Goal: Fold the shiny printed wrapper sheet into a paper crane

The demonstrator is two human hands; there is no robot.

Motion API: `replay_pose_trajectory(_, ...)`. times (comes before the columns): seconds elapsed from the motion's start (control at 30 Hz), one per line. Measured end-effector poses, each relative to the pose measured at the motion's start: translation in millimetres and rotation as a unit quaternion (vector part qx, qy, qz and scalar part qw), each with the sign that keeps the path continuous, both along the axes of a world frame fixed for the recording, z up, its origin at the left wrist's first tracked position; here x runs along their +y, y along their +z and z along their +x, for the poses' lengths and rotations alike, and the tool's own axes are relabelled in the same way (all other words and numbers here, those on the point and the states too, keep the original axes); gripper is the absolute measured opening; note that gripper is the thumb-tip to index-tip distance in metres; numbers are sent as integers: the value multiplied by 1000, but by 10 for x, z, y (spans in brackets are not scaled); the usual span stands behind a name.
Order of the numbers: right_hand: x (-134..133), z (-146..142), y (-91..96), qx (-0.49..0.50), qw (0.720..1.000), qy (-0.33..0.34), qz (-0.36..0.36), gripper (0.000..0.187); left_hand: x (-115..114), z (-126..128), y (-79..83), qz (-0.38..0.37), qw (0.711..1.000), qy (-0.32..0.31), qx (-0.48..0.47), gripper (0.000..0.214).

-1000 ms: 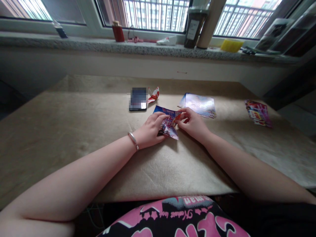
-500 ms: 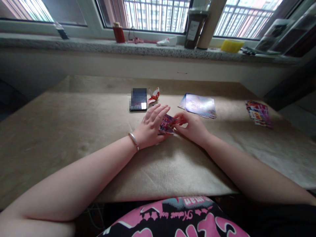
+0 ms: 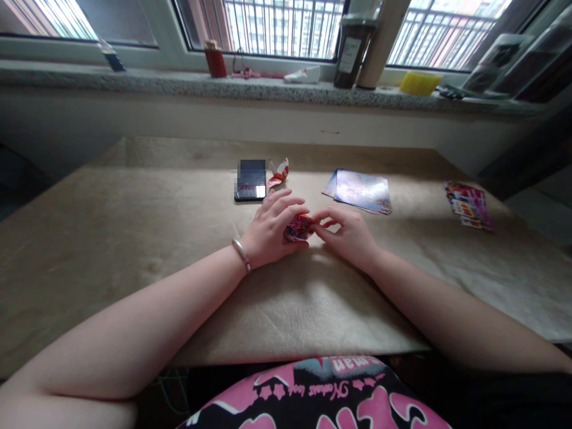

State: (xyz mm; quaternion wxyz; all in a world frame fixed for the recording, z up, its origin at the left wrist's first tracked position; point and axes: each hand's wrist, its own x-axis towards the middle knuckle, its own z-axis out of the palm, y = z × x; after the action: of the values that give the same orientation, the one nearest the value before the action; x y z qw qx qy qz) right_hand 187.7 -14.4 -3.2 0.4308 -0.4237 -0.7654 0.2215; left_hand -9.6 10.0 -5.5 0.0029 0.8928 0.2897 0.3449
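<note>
A small red and purple printed packet (image 3: pixel 298 227), like a trading card pack, is between my hands just above or on the table. My left hand (image 3: pixel 267 231) curls around it from the left, with the thumb below and the fingers over its top. From the right, my right hand (image 3: pixel 351 233) pinches the packet's right edge between thumb and fingertips. Part of the packet is hidden behind my left fingers. Just beyond my left hand are a crumpled red and white wrapper (image 3: pixel 279 173) and a black phone-like device (image 3: pixel 251 180).
A stack of large shiny picture cards (image 3: pixel 363 189) lies beyond my right hand. Several colourful packets (image 3: pixel 470 206) are fanned at the table's right. Along the granite windowsill (image 3: pixel 179 83) stand a red bottle (image 3: pixel 215 61), a dark lidded container (image 3: pixel 351 56) and a yellow item (image 3: pixel 420 83).
The packet shows less of itself, appearing bent or bunched between my hands. My right hand has shifted slightly, its fingers still at the packet's right edge. Everything else stays put.
</note>
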Motion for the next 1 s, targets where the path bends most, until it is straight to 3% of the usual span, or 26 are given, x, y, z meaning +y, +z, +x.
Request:
replay_pose_trajectory(0.2, -8, 9, 21, -11, 999, 30, 8, 11, -18, 5, 42, -8, 999, 31, -7, 32)
replay_pose_trajectory(0.47, 10, 2, 18, -30, 999, 25, -8, 18, 16, -7, 47, -41, 994, 48, -87, 22)
replay_pose_trajectory(0.8, 28, -23, 1, -1, 1000, 15, 15, 9, -20, 7, 93, -45, 991, -34, -117, 16)
replay_pose_trajectory(1.0, 10, -1, 32, 3, 995, -41, 92, 9, -20, -2, 82, -31, 992, -35, -116, 19)
